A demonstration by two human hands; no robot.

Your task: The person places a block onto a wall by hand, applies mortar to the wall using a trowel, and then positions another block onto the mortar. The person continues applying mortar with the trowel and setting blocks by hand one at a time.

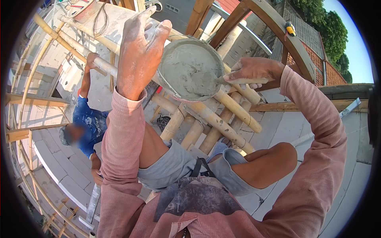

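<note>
A round bucket (175, 94) of wet grey mortar (178, 59) stands on bamboo poles in front of me. My right hand (254, 72), at the bucket's right side, is closed around the handle of a trowel (220, 80). The trowel's blade is down in the mortar, mostly covered by it. Raised at the bucket's left is my left hand (142, 51), smeared with pale dried mortar. Its thumb and forefinger are stretched apart, with nothing seen between them; the other fingers are partly hidden.
Bamboo scaffold poles (222, 133) run beneath the bucket and my legs. Down to the left, a co-worker in a blue shirt (93, 123) grips a pole and a long flat tool (94, 200). A yellow tape measure (290, 28) rests on a curved wooden frame (303, 55). Block walls (65, 158) flank the scaffold.
</note>
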